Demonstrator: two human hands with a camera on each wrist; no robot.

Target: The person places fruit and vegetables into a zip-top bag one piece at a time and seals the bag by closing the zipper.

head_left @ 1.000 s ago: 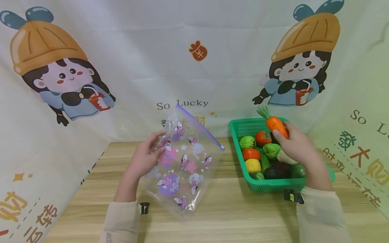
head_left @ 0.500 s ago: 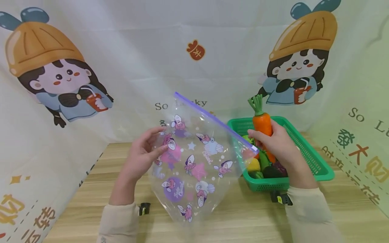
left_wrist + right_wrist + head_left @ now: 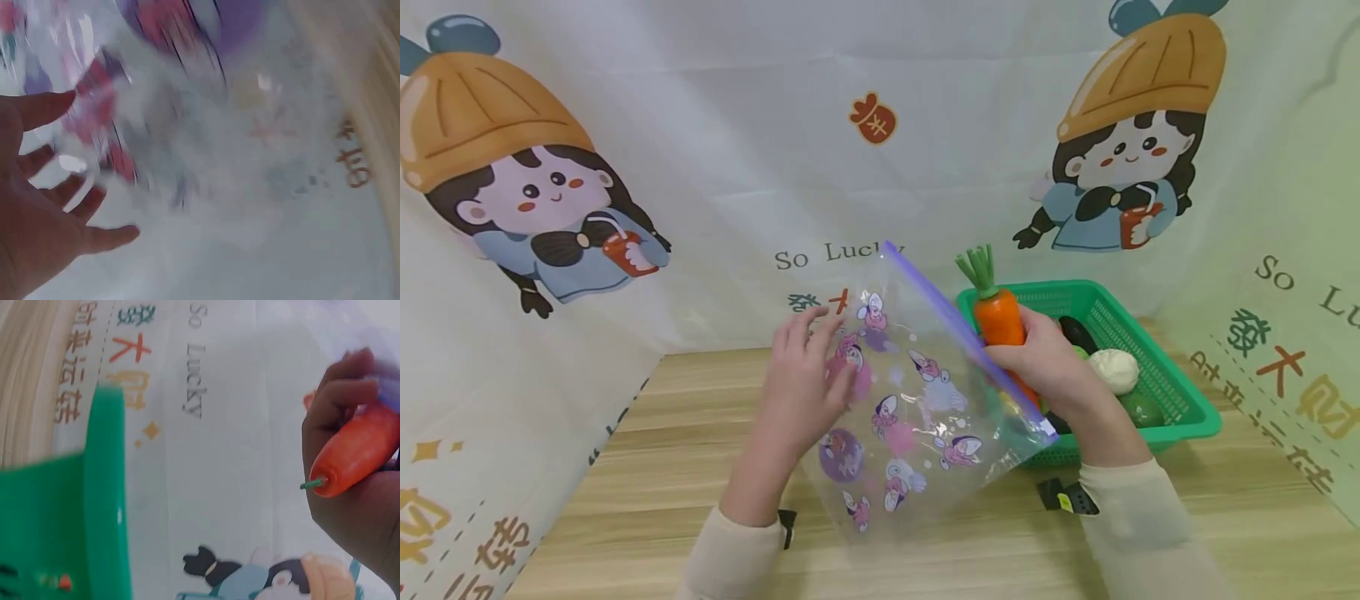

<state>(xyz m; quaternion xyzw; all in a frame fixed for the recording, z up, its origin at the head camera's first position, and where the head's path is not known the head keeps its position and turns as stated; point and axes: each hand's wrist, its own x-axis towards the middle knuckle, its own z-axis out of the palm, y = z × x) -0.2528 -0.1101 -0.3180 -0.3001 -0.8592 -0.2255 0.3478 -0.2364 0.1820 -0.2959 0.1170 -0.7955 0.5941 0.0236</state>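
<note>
My right hand [image 3: 1052,362] grips an orange toy carrot [image 3: 998,317] with green tops, held upright behind the purple slider strip of a clear printed zip bag [image 3: 917,417]. In the right wrist view the carrot's tapered end [image 3: 350,459] sticks out past the hand. The thumb lies at the strip. My left hand [image 3: 801,383] is at the bag's left side, fingers spread and apart, seemingly touching the film. In the left wrist view the left hand [image 3: 44,212] has loose fingers beside the blurred bag. Whether the bag's mouth is parted cannot be made out.
A green plastic basket [image 3: 1187,432] stands right of the bag on the wooden table [image 3: 685,467]. It holds several toy vegetables, among them a white cauliflower-like piece [image 3: 1115,371] and a dark green one [image 3: 1142,410]. A printed cloth [image 3: 730,150] hangs behind.
The right hand has brought the carrot from over the basket leftward to the bag's strip. The left hand has moved right, its fingers now spread, and the bag has shifted and tilted rightward.
</note>
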